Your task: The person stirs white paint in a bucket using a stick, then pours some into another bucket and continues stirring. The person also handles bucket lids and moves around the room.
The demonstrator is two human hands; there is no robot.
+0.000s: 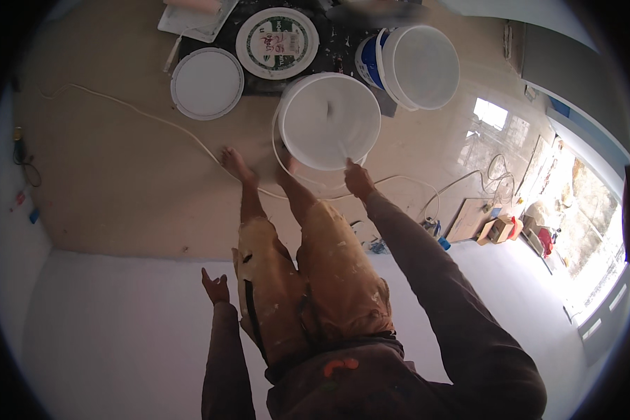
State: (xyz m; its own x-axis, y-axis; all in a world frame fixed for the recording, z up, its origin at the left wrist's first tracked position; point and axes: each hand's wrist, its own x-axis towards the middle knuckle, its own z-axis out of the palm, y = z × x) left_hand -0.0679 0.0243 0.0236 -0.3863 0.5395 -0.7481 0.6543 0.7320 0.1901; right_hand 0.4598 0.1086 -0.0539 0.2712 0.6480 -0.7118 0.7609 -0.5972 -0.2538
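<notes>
My right hand is closed on a pale, slim stick that reaches over the near rim of a white bucket; whether the stick is wet or dry I cannot tell. A grey smudge shows inside the bucket, whose handle hangs at the left side. My left hand hangs beside my left thigh, fingers apart and holding nothing. Behind the bucket are a round lid with a label and, to the left, a white round lid or shallow container. Another white bucket stands at the right.
A tray with a roller sits at the back left on a dark sheet. A pale cable crosses the floor near my bare feet and coils at the right. Cardboard boxes and a board lie beside the bright opening at the right.
</notes>
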